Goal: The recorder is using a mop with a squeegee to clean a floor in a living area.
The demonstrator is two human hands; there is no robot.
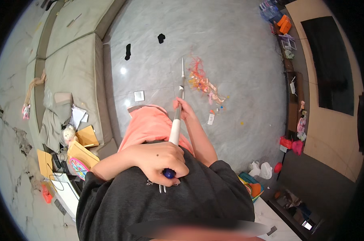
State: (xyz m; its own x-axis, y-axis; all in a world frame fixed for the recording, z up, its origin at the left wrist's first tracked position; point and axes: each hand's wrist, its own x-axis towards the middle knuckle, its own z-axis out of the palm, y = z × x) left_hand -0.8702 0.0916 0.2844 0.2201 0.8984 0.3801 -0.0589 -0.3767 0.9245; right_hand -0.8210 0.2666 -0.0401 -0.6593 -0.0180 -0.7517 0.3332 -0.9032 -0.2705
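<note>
A long pole (176,129) with a white grip sleeve and a metal tube slants away from my chest over the grey floor (245,66). My left hand (164,161) wraps around its upper end, and a dark blue cap shows inside the curled fingers. Farther down, my right hand (184,109) grips the metal tube. The pole's far end is thin and pale; whether a head is fitted there I cannot tell. Just right of it lies a pile of red and orange strands, ribbons and small bits (201,79). A white paper tag (211,119) rests below the pile.
A grey-green sofa (70,69) runs along the left, holding clothes, papers and a white plush toy (69,134). On the floor lie a black sock (127,51), a black cloth bundle (161,38) and a white square (139,96). A cluttered low cabinet (293,102) lines the right.
</note>
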